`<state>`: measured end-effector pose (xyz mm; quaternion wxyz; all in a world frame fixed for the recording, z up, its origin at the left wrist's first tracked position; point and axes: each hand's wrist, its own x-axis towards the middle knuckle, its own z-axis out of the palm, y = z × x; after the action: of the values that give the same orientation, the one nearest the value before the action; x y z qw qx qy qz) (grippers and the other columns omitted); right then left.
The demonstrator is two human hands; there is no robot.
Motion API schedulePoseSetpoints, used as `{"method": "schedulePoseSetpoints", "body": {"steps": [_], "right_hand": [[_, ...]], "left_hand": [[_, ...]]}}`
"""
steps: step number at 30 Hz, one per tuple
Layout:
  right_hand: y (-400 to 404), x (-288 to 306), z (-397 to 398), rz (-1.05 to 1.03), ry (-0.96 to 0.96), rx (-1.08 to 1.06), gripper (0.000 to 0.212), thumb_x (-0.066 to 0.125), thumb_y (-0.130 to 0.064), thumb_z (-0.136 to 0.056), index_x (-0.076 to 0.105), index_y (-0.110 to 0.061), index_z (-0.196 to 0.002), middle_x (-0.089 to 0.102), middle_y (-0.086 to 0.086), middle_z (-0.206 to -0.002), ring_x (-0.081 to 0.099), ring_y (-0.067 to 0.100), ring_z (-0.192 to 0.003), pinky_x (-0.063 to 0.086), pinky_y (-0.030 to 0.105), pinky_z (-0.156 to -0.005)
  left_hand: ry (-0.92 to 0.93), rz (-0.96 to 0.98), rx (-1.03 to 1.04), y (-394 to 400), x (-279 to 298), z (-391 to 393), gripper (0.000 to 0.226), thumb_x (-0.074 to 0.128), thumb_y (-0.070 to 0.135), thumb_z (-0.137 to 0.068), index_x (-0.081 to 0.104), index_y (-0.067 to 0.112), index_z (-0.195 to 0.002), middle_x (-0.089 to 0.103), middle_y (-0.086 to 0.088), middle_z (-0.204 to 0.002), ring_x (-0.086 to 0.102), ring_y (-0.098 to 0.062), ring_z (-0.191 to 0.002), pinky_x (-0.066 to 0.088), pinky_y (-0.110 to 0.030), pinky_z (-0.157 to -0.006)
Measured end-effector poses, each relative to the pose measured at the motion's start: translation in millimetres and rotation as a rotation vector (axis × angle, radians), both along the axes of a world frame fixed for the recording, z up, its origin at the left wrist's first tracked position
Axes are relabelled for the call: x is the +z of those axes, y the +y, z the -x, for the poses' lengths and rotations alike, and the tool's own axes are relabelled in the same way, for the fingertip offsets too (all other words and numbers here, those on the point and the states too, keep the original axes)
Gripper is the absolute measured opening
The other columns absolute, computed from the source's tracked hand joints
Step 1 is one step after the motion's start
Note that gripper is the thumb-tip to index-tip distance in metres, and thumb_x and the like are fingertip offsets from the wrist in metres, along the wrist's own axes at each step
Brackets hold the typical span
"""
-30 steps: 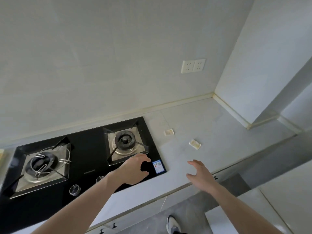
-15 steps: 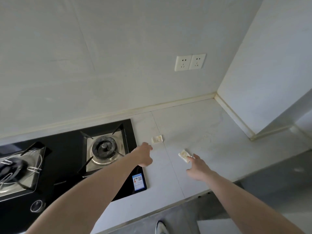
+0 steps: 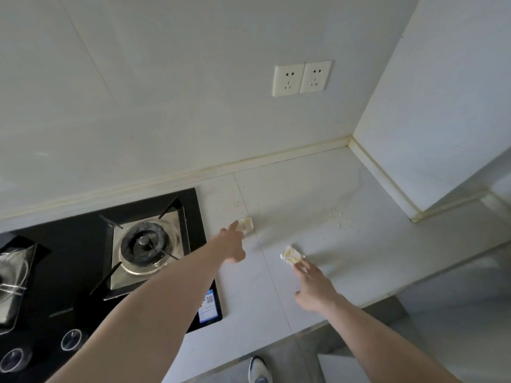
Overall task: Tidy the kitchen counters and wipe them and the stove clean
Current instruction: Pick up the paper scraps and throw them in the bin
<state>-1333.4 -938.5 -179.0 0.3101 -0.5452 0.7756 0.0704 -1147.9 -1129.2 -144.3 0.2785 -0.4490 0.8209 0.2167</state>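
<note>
Since a second ago both our hands have travelled away from the stove (image 3: 105, 261) and out across the counter (image 3: 318, 205), each closing on one of the two small scraps lying there. Our left hand (image 3: 231, 244) now stretches forward with straight fingers, its fingertip just touching the near edge of the far wrapper (image 3: 247, 224), which lies flat beside the stove's right rim; nothing is held in that hand yet. Our right hand (image 3: 311, 281) reaches the near wrapper (image 3: 291, 256), fingertips laid on its closer edge, and we cannot tell whether they pinch it or merely press on it. Both scraps look like thin, crinkled clear film with yellowish smears inside, so we judge them almost weightless, limp and a little slick, likely to skid over the smooth surface if pushed flat. The better hold seems to be a raised corner or a crumpled fold, nipped between thumb and forefinger, or else a slide toward the counter's front edge where a finger can get beneath. Pale crumbs (image 3: 336, 217) lie scattered nearer the corner of the wall, and a few more specks sit behind the far wrapper; these we judge need wiping once the scraps are gone, since the wiping part of the job appears not yet begun
</note>
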Motion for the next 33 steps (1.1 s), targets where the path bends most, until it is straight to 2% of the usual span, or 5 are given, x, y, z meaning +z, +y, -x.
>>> {"method": "schedulePoseSetpoints", "body": {"steps": [6,11,17,25,33], "right_hand": [[-7.6,2.8,7.1,0.063,-0.098,-0.052,0.07,0.055,-0.018,-0.091,0.034,-0.027,-0.157,0.0,0.005,-0.17,0.01,0.024,-0.156,0.026,0.033,-0.12],[-8.9,4.3,5.1,0.045,-0.12,-0.048,0.064,0.057,-0.018,-0.086,0.048,-0.021,-0.149,0.031,0.003,-0.159,0.032,0.024,-0.147,0.031,0.026,-0.114],[4.0,13.5,-1.9,0.033,-0.191,-0.081,0.056,0.06,-0.019,-0.087,0.056,-0.018,-0.143,0.045,0.008,-0.147,0.049,0.028,-0.132,0.041,0.026,-0.106],[28.0,46.3,-73.0,0.249,-0.555,-0.306,0.042,0.063,-0.021,-0.097,0.058,-0.022,-0.139,0.044,-0.006,-0.14,0.047,0.006,-0.117,0.035,0.021,-0.099],[52.6,90.9,-235.5,0.302,-0.749,-0.059,0.045,0.066,-0.017,-0.095,0.059,-0.025,-0.139,0.049,-0.013,-0.138,0.049,0.005,-0.13,0.036,0.017,-0.103]], "left_hand": [[0.017,0.08,0.023,9.4,-22.4,10.1,0.072,0.053,0.014,-0.089,0.028,0.011,-0.156,0.011,0.003,-0.166,0.036,-0.03,-0.134,0.046,-0.042,-0.107],[0.084,0.088,0.085,27.3,-22.5,2.1,0.07,0.055,0.016,-0.089,0.029,0.006,-0.154,0.027,-0.004,-0.154,0.041,-0.029,-0.126,0.049,-0.04,-0.103],[0.334,-0.042,0.297,92.5,-2.2,-40.9,0.075,0.046,0.004,-0.087,0.025,0.012,-0.159,0.023,0.005,-0.161,0.031,-0.025,-0.141,0.036,-0.034,-0.115],[0.627,0.025,0.649,182.1,48.9,-161.4,0.074,0.047,0.001,-0.087,0.036,0.019,-0.158,0.027,0.013,-0.161,0.031,-0.015,-0.146,0.03,-0.033,-0.122],[0.745,0.164,0.988,303.3,80.0,-343.6,0.074,0.049,-0.004,-0.088,0.04,0.028,-0.154,0.029,0.025,-0.155,0.033,-0.004,-0.144,0.035,-0.027,-0.116]]}}
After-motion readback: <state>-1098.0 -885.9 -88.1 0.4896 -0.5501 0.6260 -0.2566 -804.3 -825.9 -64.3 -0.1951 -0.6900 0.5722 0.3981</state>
